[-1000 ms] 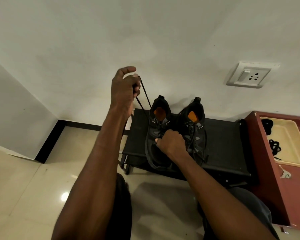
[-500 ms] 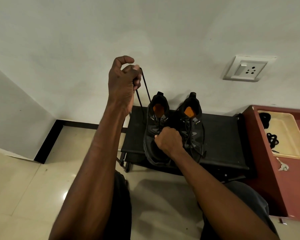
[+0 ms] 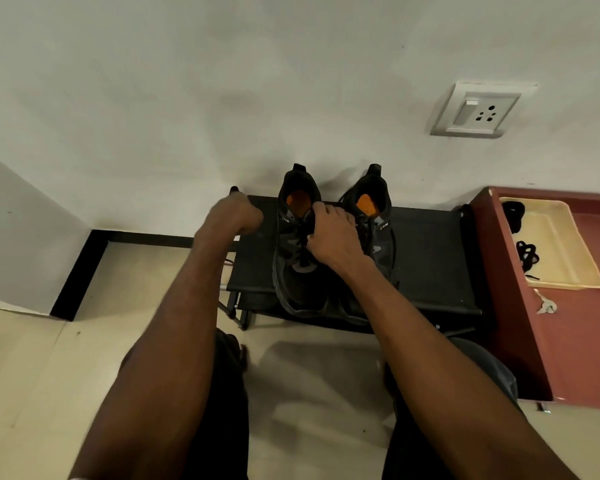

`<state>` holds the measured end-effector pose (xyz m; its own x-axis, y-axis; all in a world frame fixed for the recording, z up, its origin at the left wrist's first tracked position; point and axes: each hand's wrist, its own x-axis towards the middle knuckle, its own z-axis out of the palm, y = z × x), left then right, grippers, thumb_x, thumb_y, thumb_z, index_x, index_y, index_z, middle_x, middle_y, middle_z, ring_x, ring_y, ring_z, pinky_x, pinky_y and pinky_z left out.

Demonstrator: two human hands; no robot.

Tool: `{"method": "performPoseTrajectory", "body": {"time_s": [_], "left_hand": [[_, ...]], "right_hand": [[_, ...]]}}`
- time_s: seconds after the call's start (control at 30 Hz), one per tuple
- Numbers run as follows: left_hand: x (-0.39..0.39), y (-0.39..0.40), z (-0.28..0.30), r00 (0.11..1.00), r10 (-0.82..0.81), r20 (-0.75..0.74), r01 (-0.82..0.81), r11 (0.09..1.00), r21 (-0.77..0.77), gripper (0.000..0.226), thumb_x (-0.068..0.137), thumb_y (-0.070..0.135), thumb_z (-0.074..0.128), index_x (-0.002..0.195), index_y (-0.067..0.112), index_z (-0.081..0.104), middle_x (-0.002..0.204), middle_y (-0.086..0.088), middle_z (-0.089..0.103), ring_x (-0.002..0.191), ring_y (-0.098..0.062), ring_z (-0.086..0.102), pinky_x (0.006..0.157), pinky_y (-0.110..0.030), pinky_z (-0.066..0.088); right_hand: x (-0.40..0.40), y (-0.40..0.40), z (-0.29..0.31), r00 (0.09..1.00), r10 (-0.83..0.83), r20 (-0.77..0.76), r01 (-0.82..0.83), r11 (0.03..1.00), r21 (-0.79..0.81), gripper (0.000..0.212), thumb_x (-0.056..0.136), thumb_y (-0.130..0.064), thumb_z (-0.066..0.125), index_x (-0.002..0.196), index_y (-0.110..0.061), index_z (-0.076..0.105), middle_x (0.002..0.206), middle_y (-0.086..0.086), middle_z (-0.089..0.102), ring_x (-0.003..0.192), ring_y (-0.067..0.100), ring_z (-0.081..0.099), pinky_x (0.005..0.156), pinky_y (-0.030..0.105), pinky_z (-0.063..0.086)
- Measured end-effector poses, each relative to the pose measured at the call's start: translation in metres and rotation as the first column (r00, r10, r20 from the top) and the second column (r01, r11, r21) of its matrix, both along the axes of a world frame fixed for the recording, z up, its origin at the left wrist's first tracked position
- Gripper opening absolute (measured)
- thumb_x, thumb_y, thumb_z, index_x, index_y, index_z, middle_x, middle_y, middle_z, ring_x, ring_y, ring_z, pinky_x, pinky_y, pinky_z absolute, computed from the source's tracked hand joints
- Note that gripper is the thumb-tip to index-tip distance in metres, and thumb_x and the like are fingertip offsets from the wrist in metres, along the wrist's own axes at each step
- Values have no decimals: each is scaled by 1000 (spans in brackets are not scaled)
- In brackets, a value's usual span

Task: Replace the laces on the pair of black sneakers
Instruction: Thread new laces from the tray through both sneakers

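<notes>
1. Two black sneakers sit side by side on a low black rack (image 3: 426, 258), heels toward the wall, orange insoles showing. The left sneaker (image 3: 297, 237) is the one being handled; the right sneaker (image 3: 374, 216) is just beside it.
2. Right hand (image 3: 329, 237) rests on the left sneaker's tongue area, fingers curled at the lace (image 3: 303, 242).
3. Left hand (image 3: 231, 216) is blurry at the rack's left edge, can't tell its grip.
4. Maroon cabinet (image 3: 568, 341) on the right carries a beige tray (image 3: 568, 268) with black laces (image 3: 527, 254) inside.

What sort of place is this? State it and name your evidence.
Probably a room corner at home: a wall socket on the plaster wall, a low black shoe rack on the tiled floor, and a maroon cabinet.
</notes>
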<state>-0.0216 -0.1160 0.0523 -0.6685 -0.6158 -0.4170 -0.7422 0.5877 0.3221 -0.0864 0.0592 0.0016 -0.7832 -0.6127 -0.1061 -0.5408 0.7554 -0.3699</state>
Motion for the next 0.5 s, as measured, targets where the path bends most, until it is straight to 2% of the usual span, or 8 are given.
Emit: {"method": "performPoseTrajectory", "body": {"time_s": [0.1,0.2,0.27,0.3,0.33,0.4,0.43,0.5], "left_hand": [[-7,8,-11,996,-90,-6,90,987,130,29,96,18,53,108,-7,63,104,-11,64,100,-28,60,80,-34,47],[-9,18,-9,995,-73,-71,86,976,199,31,99,14,47,114,-4,66,122,-17,63,113,-30,58,88,-34,48],[-12,21,-6,995,-12,-96,33,975,219,30,98,11,49,120,0,66,124,-17,64,107,-29,61,70,-28,48],[-14,21,-6,994,4,-110,18,979,205,30,97,10,51,121,1,66,123,-16,65,100,-26,60,64,-23,44],[-15,20,-7,992,20,-126,5,981,195,30,96,9,52,121,2,66,123,-17,66,95,-25,59,62,-20,42],[-18,20,-9,991,11,-132,15,981,195,30,96,10,52,122,2,66,123,-17,66,95,-26,59,60,-21,40],[-18,22,-9,991,8,-135,19,981,195,30,96,10,52,122,2,66,123,-17,66,96,-26,59,60,-22,41],[-18,28,-8,991,-11,-135,41,975,218,30,95,10,54,121,2,67,123,-17,66,93,-23,56,64,-24,44]], "right_hand": [[-8,2,-3,999,28,-34,-24,993,116,53,90,-26,64,135,-8,43,118,14,61,117,35,53,113,48,25],[-16,10,8,995,-2,96,-8,993,114,12,90,-20,56,98,-15,50,76,1,52,78,26,52,96,45,29],[-24,14,13,989,-30,141,26,999,25,10,88,-14,53,78,-16,50,71,2,52,70,23,48,84,40,29],[-27,15,12,994,-24,107,27,999,-22,6,86,-12,54,81,-14,57,78,5,58,78,26,53,83,38,30],[-28,15,10,997,-10,73,15,997,-73,14,85,-11,57,97,-14,63,95,8,64,93,30,55,86,39,33],[-24,14,3,993,79,87,-76,996,-38,54,85,-12,63,138,-11,48,130,14,56,123,35,47,102,45,35],[-19,12,-1,990,109,94,-111,994,21,68,86,-14,65,147,-9,35,138,16,51,129,37,43,109,48,32],[-10,8,-6,990,111,91,-121,986,115,75,87,-18,66,149,-6,25,131,19,53,124,39,49,111,51,29]]}}
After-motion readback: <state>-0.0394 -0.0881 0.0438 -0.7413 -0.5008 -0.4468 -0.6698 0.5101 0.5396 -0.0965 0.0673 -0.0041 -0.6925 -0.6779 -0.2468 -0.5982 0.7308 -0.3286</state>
